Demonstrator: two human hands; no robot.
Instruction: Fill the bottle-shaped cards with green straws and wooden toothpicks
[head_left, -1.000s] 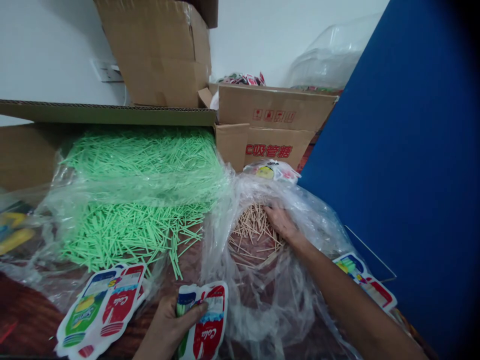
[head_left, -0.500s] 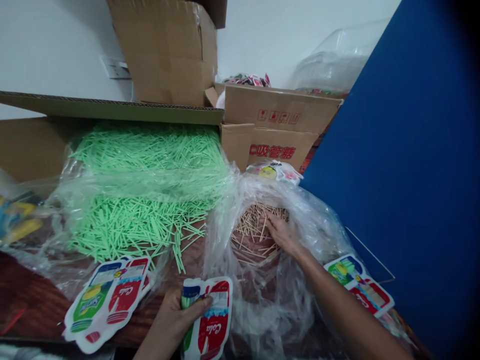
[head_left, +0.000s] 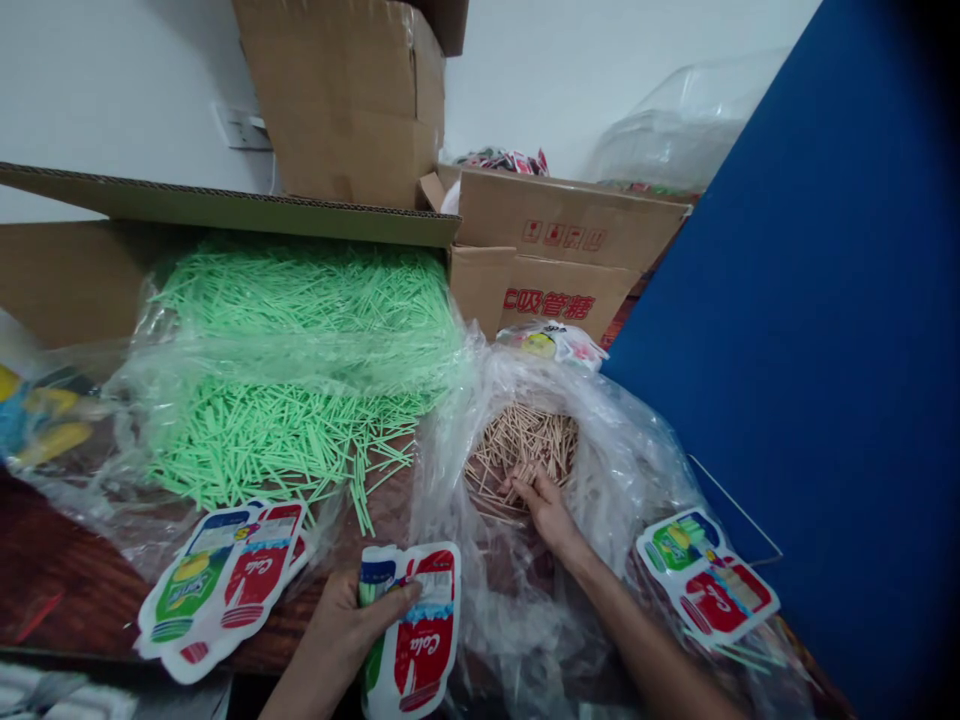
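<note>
Over a brown table point(head_left: 67, 570) before a white wall point(head_left: 555, 90), left hand point(head_left: 360, 612) grips a pouch point(head_left: 433, 645), right hand point(head_left: 550, 510) tan sticks point(head_left: 527, 471).

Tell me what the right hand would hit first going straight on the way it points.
The right hand would likely meet the thin brown sticks first, since it is right at them; clear plastic seems next, though depth there is unclear.

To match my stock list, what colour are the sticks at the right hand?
The sticks are light brown; the head view shows it.
</note>
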